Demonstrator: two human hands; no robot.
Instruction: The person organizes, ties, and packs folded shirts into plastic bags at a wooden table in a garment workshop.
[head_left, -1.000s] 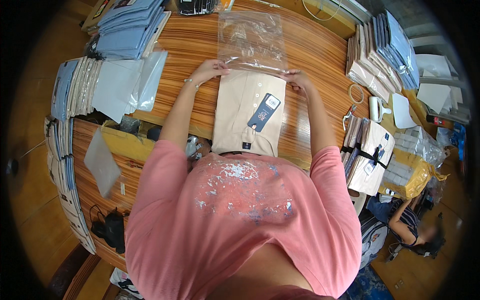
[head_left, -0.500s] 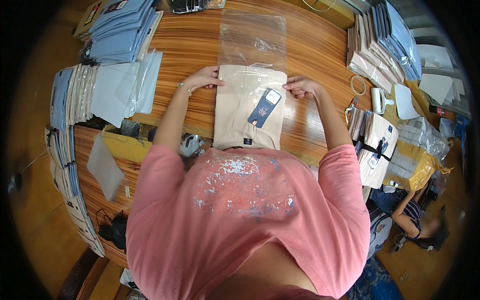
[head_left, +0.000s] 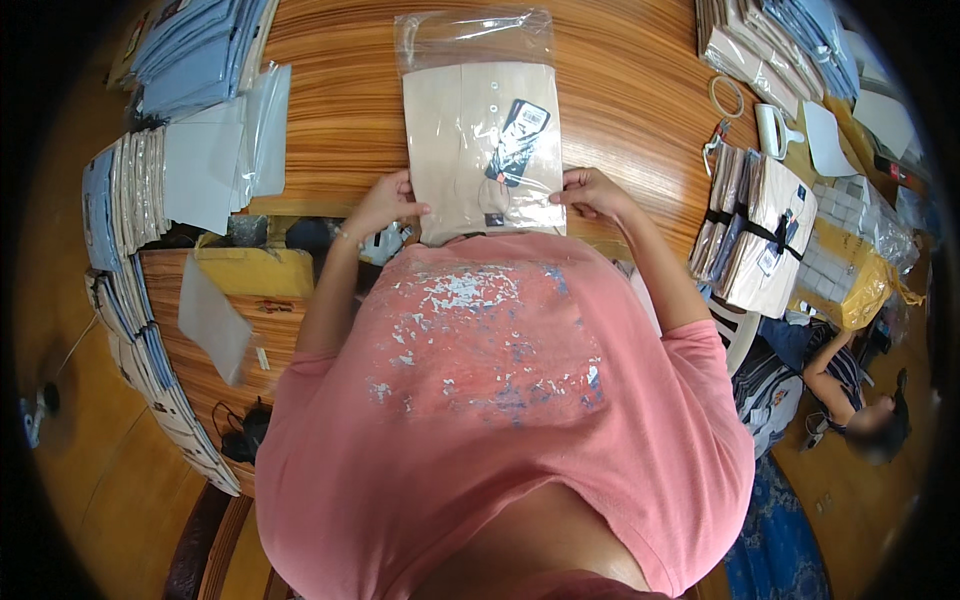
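A folded cream shirt (head_left: 448, 140) lies on the wooden table in front of me, its buttons and small dark label facing up. A dark blue hang tag (head_left: 517, 143) rests on it, tied by a string. Over the shirt, glossy and see-through, runs a clear plastic bag (head_left: 475, 42), its bare end stretching past the shirt's far edge. My left hand (head_left: 388, 203) pinches the bag at the shirt's near left side, thumb on top. At the near right side, my right hand (head_left: 595, 195) pinches the bag's edge likewise. My body hides the shirt's nearest edge.
Stacks of bagged blue shirts (head_left: 200, 55) and clear bags (head_left: 265, 130) stand at the left. On the right are a tape roll (head_left: 726, 96), a white-handled roller (head_left: 772, 132) and a tied shirt bundle (head_left: 765, 235). Another person (head_left: 838, 385) is at the far right.
The bag has been drawn toward me over the shirt and now covers the hang tag. Both hands have slid from the shirt's upper sides to its near end.
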